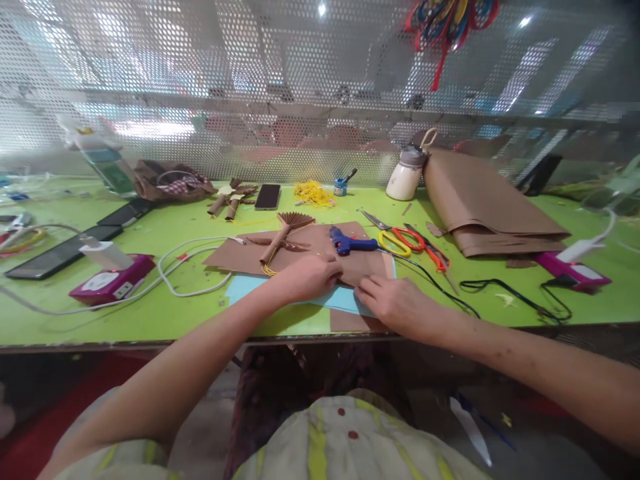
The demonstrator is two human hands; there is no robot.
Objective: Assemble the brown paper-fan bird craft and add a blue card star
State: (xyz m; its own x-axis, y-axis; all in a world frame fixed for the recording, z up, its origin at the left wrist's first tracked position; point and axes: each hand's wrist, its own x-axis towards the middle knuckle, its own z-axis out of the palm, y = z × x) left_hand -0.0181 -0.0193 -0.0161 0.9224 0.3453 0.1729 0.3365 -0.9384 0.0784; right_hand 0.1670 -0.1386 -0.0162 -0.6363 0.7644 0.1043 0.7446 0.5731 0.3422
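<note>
Both of my hands work at the front edge of a piece of brown paper [360, 268] lying over light blue sheets [255, 289]. My left hand [315, 277] is curled, its fingertips pinched on that edge. Close by on the right, my right hand [393, 301] has its fingers bent together on the same paper; its fingertips are partly hidden. Just beyond the hands lies a blue glue gun [353, 243], its dark cord running right. To the left of it rests a rolled brown paper piece with a pleated fan top [280, 241] and yellow string at its base.
Yellow-handled scissors [393, 241] and red-handled scissors [414, 241] lie right of the glue gun. Folded brown paper [485, 200] and a cream bottle [404, 177] stand behind. Purple power sockets [113, 283] and a white cable [175, 292] occupy the left; a phone [268, 197] lies farther back.
</note>
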